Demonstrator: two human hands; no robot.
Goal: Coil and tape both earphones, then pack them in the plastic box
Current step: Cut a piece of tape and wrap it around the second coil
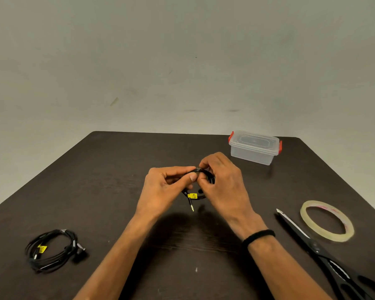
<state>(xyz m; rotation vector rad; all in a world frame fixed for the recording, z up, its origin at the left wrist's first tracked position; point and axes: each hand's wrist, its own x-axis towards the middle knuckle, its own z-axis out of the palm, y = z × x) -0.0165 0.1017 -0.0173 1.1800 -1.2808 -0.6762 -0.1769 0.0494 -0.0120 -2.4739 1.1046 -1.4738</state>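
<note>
Both hands, left (167, 187) and right (221, 180), fingertips pinched on coiled earphone (198, 194) above table (117, 169). Best kept tight, loops bunched, while smoothing tape flat around bundle.

This looks like a plain indoor work spot, perhaps a bare room set up for recording. A dark brown wood-grain table (117, 169) stands against a scuffed, unadorned pale grey-green wall (182, 61) on the far side; nothing marks it as kitchen or workshop.

Print on the yellow cable tags (192, 196) is too small to read.
</note>
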